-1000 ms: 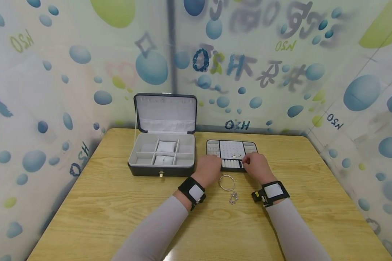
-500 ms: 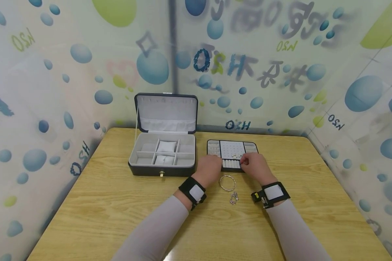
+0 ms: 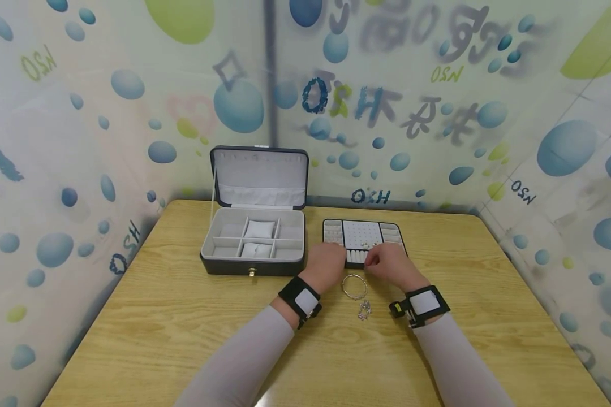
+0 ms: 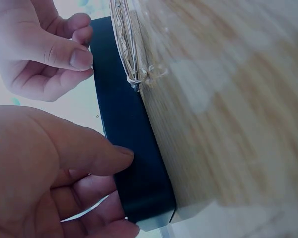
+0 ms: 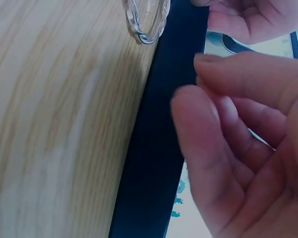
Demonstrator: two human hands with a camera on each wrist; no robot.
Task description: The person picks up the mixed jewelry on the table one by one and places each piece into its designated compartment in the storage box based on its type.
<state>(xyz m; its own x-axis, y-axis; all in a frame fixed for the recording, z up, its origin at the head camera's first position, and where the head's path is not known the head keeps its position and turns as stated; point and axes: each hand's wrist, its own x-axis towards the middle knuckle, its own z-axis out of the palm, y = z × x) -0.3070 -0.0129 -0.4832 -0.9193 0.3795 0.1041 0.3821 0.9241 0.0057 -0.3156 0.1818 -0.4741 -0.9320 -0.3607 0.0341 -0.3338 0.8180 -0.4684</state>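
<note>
A black-edged jewelry tray (image 3: 361,230) lies on the table, with a pale perforated panel, side compartments and a row of ring slots (image 3: 357,256) at its front. My left hand (image 3: 326,265) grips its front left corner; in the left wrist view the thumb presses the dark side wall (image 4: 126,124) and the fingers curl behind it. My right hand (image 3: 393,264) is over the front right of the tray, thumb and fingers bent close together near the ring slots; I cannot tell whether they pinch something small. A few small earrings (image 3: 369,245) sit on the panel's lower part.
A silvery bangle (image 3: 355,275) lies just in front of the tray, and a charm bracelet (image 3: 364,310) is nearer me. Left of my left hand stands a dark jewelry box (image 3: 229,265), lid raised, with white cushions (image 3: 259,229) in two compartments. A patterned wall (image 3: 412,169) backs the table.
My right hand has moved left and slightly toward me along the ring slots, uncovering the tray's right edge. My left hand has stayed at the tray's corner.
</note>
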